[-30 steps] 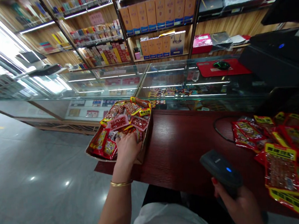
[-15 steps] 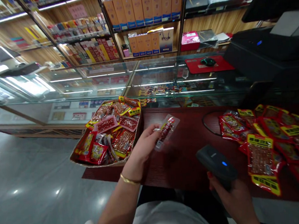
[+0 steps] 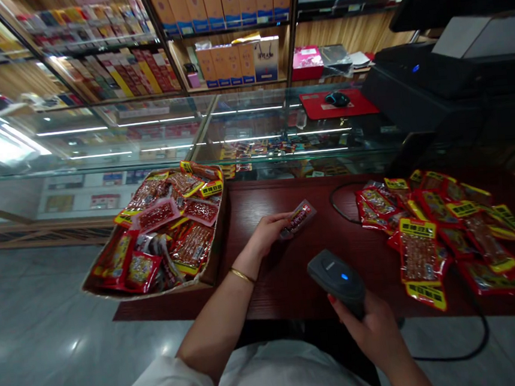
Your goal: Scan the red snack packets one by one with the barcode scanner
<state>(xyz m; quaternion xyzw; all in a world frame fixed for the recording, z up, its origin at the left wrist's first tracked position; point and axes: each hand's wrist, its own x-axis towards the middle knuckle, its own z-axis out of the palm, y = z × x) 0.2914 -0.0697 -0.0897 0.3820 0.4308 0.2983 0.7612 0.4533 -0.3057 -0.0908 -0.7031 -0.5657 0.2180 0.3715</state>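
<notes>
Between the fingers of my left hand (image 3: 267, 233) is a small clear snack packet (image 3: 300, 218) with a dark red label, held just over the dark red tabletop (image 3: 265, 282). My right hand (image 3: 371, 327) is wrapped round a black barcode scanner (image 3: 337, 279) with a blue light on top, its head turned toward the packet. Left of my left hand stands an open cardboard box (image 3: 208, 275) filled with red and yellow snack packets (image 3: 194, 246). To the right of the scanner lies a loose pile of similar packets (image 3: 418, 251).
A glass display counter (image 3: 144, 131) runs behind the table. On it are a mouse (image 3: 337, 99) on a red mat (image 3: 313, 107) and a black machine (image 3: 437, 87) at the right. A black cable (image 3: 474, 354) hangs at the lower right. Shelves with boxes (image 3: 228, 63) stand behind.
The view has shifted slightly to the right. My left hand has turned the packet and moved it a little rightward relative to the box. The scanner has come nearer the packet.
</notes>
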